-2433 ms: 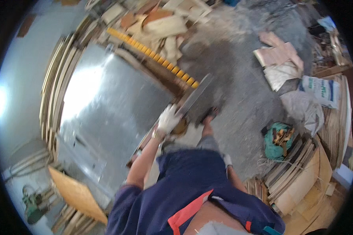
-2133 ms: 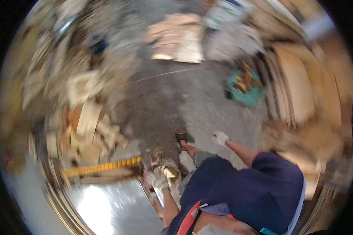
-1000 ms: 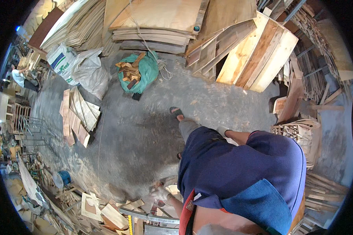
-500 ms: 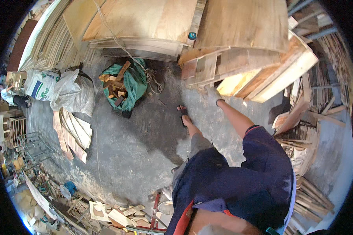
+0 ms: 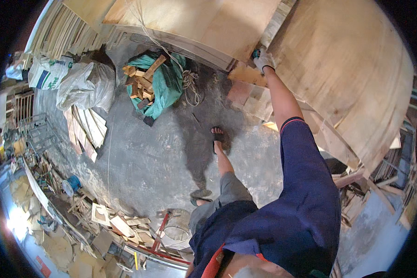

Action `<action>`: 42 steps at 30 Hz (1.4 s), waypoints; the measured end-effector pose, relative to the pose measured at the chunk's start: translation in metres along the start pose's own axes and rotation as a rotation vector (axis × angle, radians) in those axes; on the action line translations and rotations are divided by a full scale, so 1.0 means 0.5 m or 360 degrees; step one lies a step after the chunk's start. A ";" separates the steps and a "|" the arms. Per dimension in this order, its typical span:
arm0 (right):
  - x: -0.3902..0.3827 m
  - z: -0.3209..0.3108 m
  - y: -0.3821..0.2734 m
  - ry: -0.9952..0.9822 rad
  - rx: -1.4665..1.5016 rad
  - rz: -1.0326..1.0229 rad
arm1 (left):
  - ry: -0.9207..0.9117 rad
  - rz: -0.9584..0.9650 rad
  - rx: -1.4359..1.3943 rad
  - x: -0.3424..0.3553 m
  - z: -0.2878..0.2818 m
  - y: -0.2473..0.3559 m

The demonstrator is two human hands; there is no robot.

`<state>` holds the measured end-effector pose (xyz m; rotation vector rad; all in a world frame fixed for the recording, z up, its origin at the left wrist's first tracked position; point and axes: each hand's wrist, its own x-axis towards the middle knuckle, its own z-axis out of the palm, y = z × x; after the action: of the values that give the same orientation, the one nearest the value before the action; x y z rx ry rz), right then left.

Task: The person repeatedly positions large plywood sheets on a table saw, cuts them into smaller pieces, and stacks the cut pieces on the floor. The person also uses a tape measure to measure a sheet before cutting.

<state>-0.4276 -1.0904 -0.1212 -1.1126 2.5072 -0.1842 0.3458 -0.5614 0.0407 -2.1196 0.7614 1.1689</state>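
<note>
My right hand (image 5: 266,61), in a pale glove, reaches forward to the edge of the stacked plywood. Its fingers are closed on a small blue-and-black tape measure (image 5: 255,54), mostly covered by the glove. The tape measure is at the gap between two stacks, beside a narrow board (image 5: 278,22). To the right of my hand spreads a large plywood sheet (image 5: 343,69); another plywood sheet (image 5: 204,21) lies to its left. My left hand is out of the picture.
A green sack (image 5: 167,92) of wood offcuts stands on the concrete floor with a coil of rope (image 5: 190,82) beside it. White sacks (image 5: 88,85) and thin boards (image 5: 85,129) are at the left. Scrap wood (image 5: 120,224) and a bucket (image 5: 177,227) lie behind me.
My right hand has risen from low beside the right-hand stack to the tape measure on top and closed on it. The view has shifted, and my body has moved closer to the plywood.
</note>
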 end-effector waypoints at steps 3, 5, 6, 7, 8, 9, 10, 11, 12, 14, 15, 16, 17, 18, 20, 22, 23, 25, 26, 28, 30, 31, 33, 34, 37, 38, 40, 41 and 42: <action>0.062 0.039 0.007 -0.0027 -0.0134 0.0007 | -0.0012 -0.0065 0.0090 0.004 -0.020 0.016; 0.080 0.074 0.011 0.0026 -0.0151 0.0033 | 0.0109 0.0032 0.0117 0.024 -0.041 0.041; 0.075 0.094 0.011 -0.0024 -0.0161 0.0092 | 0.0296 0.0206 0.0007 0.040 -0.041 0.067; 0.064 0.111 0.009 0.0033 -0.0085 -0.0001 | 0.0443 0.0340 -0.0064 0.054 -0.044 0.097; 0.043 0.123 0.010 0.0026 -0.0016 -0.0043 | 0.0606 0.0532 -0.0360 0.059 -0.030 0.134; 0.017 0.123 0.016 0.0003 0.0024 0.0007 | 0.0572 0.0463 -0.0518 0.063 -0.014 0.179; -0.045 0.145 0.013 0.0339 0.0028 -0.0164 | 0.0688 0.0600 -0.0619 0.051 0.016 0.228; -0.109 0.153 0.012 0.0169 0.0262 -0.0191 | 0.0521 0.0611 -0.0890 0.046 0.034 0.285; -0.178 0.156 0.012 -0.0017 0.0500 -0.0204 | 0.0531 0.0706 -0.0801 0.018 0.057 0.329; -0.358 0.168 0.013 -0.0237 0.1085 -0.0786 | 0.0551 0.1006 -0.1036 -0.049 0.100 0.411; -0.459 0.179 0.005 -0.0284 0.1273 -0.1097 | 0.0560 0.1009 -0.1041 -0.090 0.115 0.438; -0.561 0.181 0.017 -0.0565 0.1153 -0.1078 | 0.0713 0.1212 -0.1088 -0.139 0.135 0.445; -0.666 0.191 0.020 -0.0807 0.1207 -0.1006 | 0.0905 0.1326 -0.1080 -0.190 0.157 0.430; -0.771 0.197 0.031 -0.1172 0.1381 -0.1094 | 0.1038 0.1312 -0.1123 -0.236 0.174 0.403; -0.971 0.200 0.053 -0.1615 0.1272 -0.1302 | 0.1485 0.1355 -0.1167 -0.322 0.240 0.339; -1.151 0.187 0.077 -0.2131 0.1090 -0.1456 | 0.1674 0.1011 -0.1436 -0.405 0.331 0.250; -1.231 0.167 0.098 -0.2594 0.1180 -0.1505 | 0.1785 0.0825 -0.1587 -0.444 0.386 0.211; -1.387 0.117 0.137 -0.3786 0.1277 -0.0800 | 0.1716 0.0506 -0.2120 -0.512 0.503 0.143; -1.452 0.087 0.152 -0.3902 0.1063 -0.0920 | 0.1643 0.0339 -0.2044 -0.540 0.556 0.106; -1.558 0.020 0.189 -0.4073 0.0652 -0.0998 | 0.1589 0.0093 -0.2372 -0.574 0.664 0.079; -1.638 -0.034 0.223 -0.3957 0.0158 -0.1387 | 0.1915 0.0101 -0.2559 -0.588 0.768 0.063; -1.663 -0.050 0.225 -0.3759 -0.0160 -0.1619 | 0.1882 0.0141 -0.2639 -0.594 0.810 0.045; -1.708 -0.072 0.228 -0.3523 -0.0516 -0.2122 | 0.1839 0.0228 -0.2791 -0.609 0.877 0.014; -1.719 -0.076 0.225 -0.3492 -0.0528 -0.2315 | 0.1526 0.0192 -0.3063 -0.611 0.896 0.009; -1.752 -0.070 0.219 -0.3508 -0.0818 -0.2528 | 0.1485 0.0255 -0.3603 -0.604 0.929 0.031; -1.760 -0.063 0.213 -0.3339 -0.0762 -0.2995 | 0.1441 0.0237 -0.3804 -0.593 0.930 0.034; -1.765 -0.037 0.190 -0.3291 -0.1026 -0.3162 | 0.1472 0.0076 -0.4029 -0.578 0.938 0.019; -1.761 -0.022 0.180 -0.3315 -0.1041 -0.3245 | 0.1484 0.0148 -0.4104 -0.577 0.952 0.004; -1.754 0.001 0.155 -0.3244 -0.1109 -0.3272 | 0.1539 -0.0022 -0.4350 -0.583 0.969 -0.029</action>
<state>0.0534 -0.3929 0.1173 -1.7947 -0.7714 0.8260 -0.0319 -0.1430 0.0867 1.1178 0.6050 -0.1197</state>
